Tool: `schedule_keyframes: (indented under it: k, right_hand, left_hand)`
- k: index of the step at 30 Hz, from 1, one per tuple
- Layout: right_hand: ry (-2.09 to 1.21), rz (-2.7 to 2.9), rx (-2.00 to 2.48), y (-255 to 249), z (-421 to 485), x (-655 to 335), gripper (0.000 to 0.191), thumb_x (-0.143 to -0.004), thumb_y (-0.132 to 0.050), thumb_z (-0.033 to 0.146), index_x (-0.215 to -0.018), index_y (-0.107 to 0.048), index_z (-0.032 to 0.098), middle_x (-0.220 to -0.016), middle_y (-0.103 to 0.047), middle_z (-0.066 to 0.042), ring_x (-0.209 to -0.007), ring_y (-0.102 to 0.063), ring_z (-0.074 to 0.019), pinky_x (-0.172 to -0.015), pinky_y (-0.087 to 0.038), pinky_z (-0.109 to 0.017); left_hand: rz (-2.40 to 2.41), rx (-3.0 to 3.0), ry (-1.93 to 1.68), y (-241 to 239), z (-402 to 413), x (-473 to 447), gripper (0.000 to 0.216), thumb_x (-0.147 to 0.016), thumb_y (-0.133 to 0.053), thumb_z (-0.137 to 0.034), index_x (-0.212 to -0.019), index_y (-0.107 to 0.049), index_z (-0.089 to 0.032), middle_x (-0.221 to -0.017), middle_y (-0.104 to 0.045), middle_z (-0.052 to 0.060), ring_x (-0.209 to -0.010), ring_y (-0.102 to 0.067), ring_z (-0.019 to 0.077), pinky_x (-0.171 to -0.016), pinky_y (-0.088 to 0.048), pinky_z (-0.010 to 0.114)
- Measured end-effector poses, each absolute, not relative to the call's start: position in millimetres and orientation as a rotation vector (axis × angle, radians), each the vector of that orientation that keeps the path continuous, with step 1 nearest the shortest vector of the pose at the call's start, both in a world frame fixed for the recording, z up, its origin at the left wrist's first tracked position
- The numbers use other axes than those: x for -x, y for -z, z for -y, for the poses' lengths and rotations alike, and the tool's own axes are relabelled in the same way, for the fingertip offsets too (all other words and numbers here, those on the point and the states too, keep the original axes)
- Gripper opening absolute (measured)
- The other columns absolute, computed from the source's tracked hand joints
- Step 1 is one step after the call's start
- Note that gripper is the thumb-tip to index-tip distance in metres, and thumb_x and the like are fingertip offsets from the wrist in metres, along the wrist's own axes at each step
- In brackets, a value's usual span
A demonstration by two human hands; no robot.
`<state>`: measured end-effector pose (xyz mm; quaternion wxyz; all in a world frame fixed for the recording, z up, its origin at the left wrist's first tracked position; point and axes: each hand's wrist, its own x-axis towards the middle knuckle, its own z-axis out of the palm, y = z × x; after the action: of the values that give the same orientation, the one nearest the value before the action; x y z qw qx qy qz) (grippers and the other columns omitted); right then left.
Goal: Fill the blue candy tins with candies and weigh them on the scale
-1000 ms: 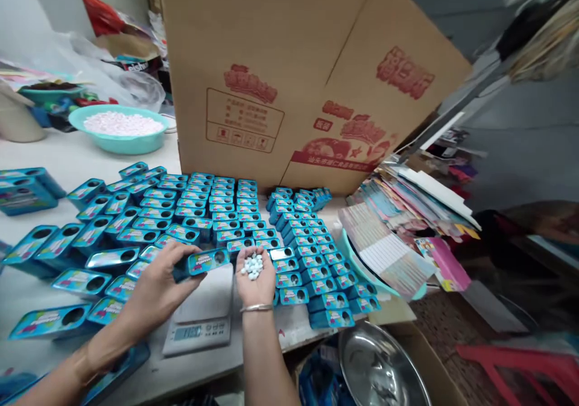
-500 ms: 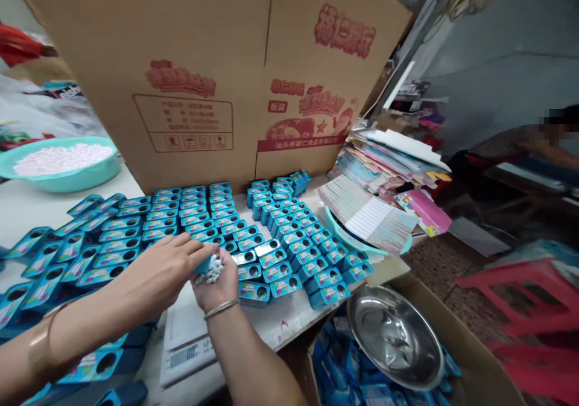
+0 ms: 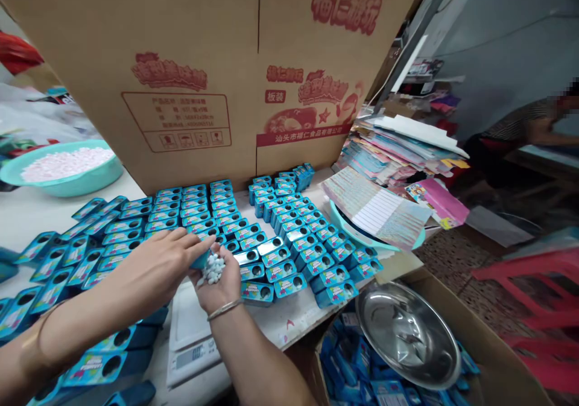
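Observation:
My left hand (image 3: 169, 254) is closed around a small blue tin (image 3: 200, 261), mostly hidden behind its fingers and tilted over my right palm. Cupped palm up, my right hand (image 3: 226, 288) holds a heap of small pale candies (image 3: 213, 267) against the tin's end. Just below both hands, a white digital scale (image 3: 187, 321) rests on the table with its display lit. Rows of blue tins (image 3: 289, 285) with dark round openings on top surround my hands on the left, far side and right.
A large cardboard box (image 3: 194, 26) stands behind the tins. At left is a turquoise basin (image 3: 81, 180) of pale candies. Papers (image 3: 380, 207) lie over another basin at right. Below the table edge, a carton (image 3: 493, 358) holds blue pieces and a metal bowl (image 3: 407, 333). A person (image 3: 520, 125) sits far right.
The candies in my right palm show as a larger heap now. My left hand still holds the tin over them. The whole view has shifted slightly.

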<state>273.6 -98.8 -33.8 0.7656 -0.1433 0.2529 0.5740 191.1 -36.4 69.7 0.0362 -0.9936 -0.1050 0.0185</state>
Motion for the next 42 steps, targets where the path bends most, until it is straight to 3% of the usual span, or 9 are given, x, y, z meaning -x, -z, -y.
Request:
schedule_keyframes:
  k: [5, 11, 17, 21, 26, 29, 32, 37, 42]
  right_hand:
    - [-1.265, -0.532, 0.297, 35, 98, -271, 0.013, -0.086, -0.048, 0.027, -0.081, -0.058, 0.020, -0.069, -0.067, 0.000, -0.064, -0.065, -0.0159, -0.053, -0.051, -0.028]
    - [-1.253, -0.565, 0.259, 30, 104, -276, 0.020, -0.090, -0.044, 0.027, -0.078, -0.057, 0.019, -0.066, -0.067, 0.000, -0.063, -0.066, -0.0151, -0.056, -0.055, -0.030]
    - [-1.210, -0.593, 0.299, 22, 117, -288, 0.024, -0.094, -0.043, 0.028, -0.079, -0.059, 0.018, -0.072, -0.069, -0.002, -0.075, -0.070, -0.0146, -0.068, -0.058, -0.030]
    - [-1.219, -0.578, 0.307, 21, 127, -299, 0.021, -0.094, -0.046, 0.029, -0.080, -0.059, 0.019, -0.072, -0.067, -0.001, -0.073, -0.068, -0.0143, -0.065, -0.058, -0.030]
    - [-1.272, -0.499, 0.231, 24, 139, -310, 0.022, -0.093, -0.045, 0.029, -0.075, -0.055, 0.020, -0.067, -0.059, 0.001, -0.055, -0.054, -0.0082, -0.040, -0.038, -0.013]
    - [-1.245, -0.409, 0.285, 30, 143, -312, 0.018, -0.091, -0.050, 0.029, -0.075, -0.052, 0.020, -0.067, -0.055, 0.003, -0.049, -0.044, -0.0064, -0.034, -0.025, -0.011]
    - [-1.219, -0.278, 0.351, 36, 143, -310, 0.017, -0.089, -0.053, 0.029, -0.075, -0.049, 0.021, -0.067, -0.053, 0.004, -0.046, -0.038, -0.0056, -0.033, -0.022, -0.012]
    - [-1.210, -0.086, 0.398, 39, 144, -308, 0.020, -0.089, -0.055, 0.032, -0.074, -0.047, 0.021, -0.065, -0.049, 0.006, -0.047, -0.037, -0.0050, -0.034, -0.023, -0.011]
    - [-1.201, -0.139, 0.496, 31, 144, -307, 0.020, -0.089, -0.054, 0.035, -0.076, -0.050, 0.021, -0.069, -0.053, 0.004, -0.055, -0.048, -0.0067, -0.040, -0.033, -0.012]
  left_hand:
    - [0.331, 3.083, -0.020, -69, 33, -188, 0.043, -0.088, -0.047, -0.023, -0.128, -0.059, -0.028, -0.103, -0.068, 0.007, -0.094, -0.059, 0.0272, -0.084, -0.042, 0.041]
    - [0.448, 3.190, -0.007, -65, 25, -175, 0.046, -0.091, -0.047, -0.030, -0.136, -0.053, -0.027, -0.118, -0.067, 0.008, -0.107, -0.059, 0.0292, -0.091, -0.045, 0.043]
    - [0.868, 3.324, 0.253, -31, 20, -134, 0.055, -0.086, -0.057, -0.040, -0.139, -0.044, -0.029, -0.136, -0.059, 0.005, -0.122, -0.057, 0.0287, -0.101, -0.046, 0.041]
    - [0.900, 3.459, 0.473, -1, 33, -113, 0.058, -0.086, -0.057, -0.036, -0.141, -0.039, -0.030, -0.143, -0.053, 0.004, -0.130, -0.052, 0.0256, -0.107, -0.043, 0.036]
    - [0.890, 3.604, 0.386, 37, 49, -107, 0.049, -0.089, -0.049, -0.025, -0.138, -0.046, -0.027, -0.130, -0.057, 0.007, -0.121, -0.055, 0.0239, -0.103, -0.046, 0.037]
    - [0.860, 3.658, 0.394, 53, 57, -108, 0.047, -0.087, -0.047, -0.018, -0.134, -0.050, -0.024, -0.131, -0.055, 0.008, -0.123, -0.053, 0.0229, -0.104, -0.046, 0.036]
    - [0.832, 3.684, 0.388, 54, 60, -108, 0.054, -0.086, -0.046, -0.014, -0.139, -0.043, -0.025, -0.135, -0.052, 0.009, -0.126, -0.052, 0.0218, -0.107, -0.045, 0.036]
    - [1.149, 3.424, 0.739, 23, 56, -87, 0.080, -0.085, -0.060, -0.042, -0.152, -0.020, -0.021, -0.155, -0.032, 0.015, -0.145, -0.031, 0.0310, -0.117, -0.033, 0.050]
    - [1.620, 3.282, 0.995, -3, 60, -32, 0.073, -0.087, -0.056, -0.052, -0.149, -0.028, -0.024, -0.145, -0.051, 0.010, -0.130, -0.052, 0.0274, -0.107, -0.048, 0.042]
